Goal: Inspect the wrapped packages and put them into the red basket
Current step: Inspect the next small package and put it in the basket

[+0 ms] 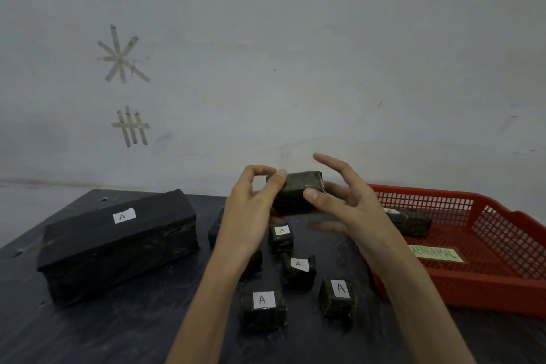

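Observation:
Both my hands hold one dark wrapped package [297,190] up above the table. My left hand [251,204] pinches its left end between thumb and fingers. My right hand [345,201] grips its right end with the thumb on the front face and the forefinger raised off it. On the table below lie several small wrapped packages with white "A" labels [280,238] [298,273] [263,312] [338,298]. A large black wrapped package [118,242] marked "A" lies at the left. The red basket [502,284] stands at the right with one wrapped package [409,221] inside.
A yellow label reading "ABNORMAL" [434,254] lies on the basket's floor. The dark table [88,334] ends against a grey wall with tape marks [122,57]. Another dark package [214,230] is partly hidden behind my left wrist.

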Demonstrator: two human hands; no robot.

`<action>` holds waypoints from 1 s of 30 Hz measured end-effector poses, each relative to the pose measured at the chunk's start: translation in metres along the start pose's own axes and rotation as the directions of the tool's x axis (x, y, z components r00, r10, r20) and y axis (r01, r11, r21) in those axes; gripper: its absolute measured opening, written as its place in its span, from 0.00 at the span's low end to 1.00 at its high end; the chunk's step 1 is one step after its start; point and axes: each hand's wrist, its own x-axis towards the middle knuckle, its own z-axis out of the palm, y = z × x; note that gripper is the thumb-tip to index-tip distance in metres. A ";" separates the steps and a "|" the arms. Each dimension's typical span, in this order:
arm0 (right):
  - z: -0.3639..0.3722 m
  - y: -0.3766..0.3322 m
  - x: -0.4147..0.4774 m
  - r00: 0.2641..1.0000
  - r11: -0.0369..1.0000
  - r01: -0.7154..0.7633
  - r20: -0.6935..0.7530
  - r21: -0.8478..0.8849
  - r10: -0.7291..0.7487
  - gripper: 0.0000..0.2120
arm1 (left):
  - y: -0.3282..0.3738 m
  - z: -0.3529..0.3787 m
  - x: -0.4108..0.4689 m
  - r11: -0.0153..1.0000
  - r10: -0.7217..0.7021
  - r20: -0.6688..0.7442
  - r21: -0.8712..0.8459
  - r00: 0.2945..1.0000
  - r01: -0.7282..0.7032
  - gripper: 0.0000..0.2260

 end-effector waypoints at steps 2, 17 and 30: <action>0.000 0.002 0.002 0.997 0.998 0.054 -0.048 -0.019 -0.055 0.18 | 0.000 0.000 0.000 0.999 0.001 0.034 0.053 0.999 -0.003 0.15; 0.000 0.007 0.005 0.987 0.999 0.019 -0.161 0.040 -0.012 0.11 | -0.006 -0.004 0.004 0.979 0.064 0.095 0.188 0.993 -0.081 0.12; -0.001 0.009 0.004 0.964 0.962 0.085 -0.222 -0.260 -0.145 0.21 | -0.017 0.014 0.000 0.950 0.144 -0.027 0.285 0.989 -0.131 0.11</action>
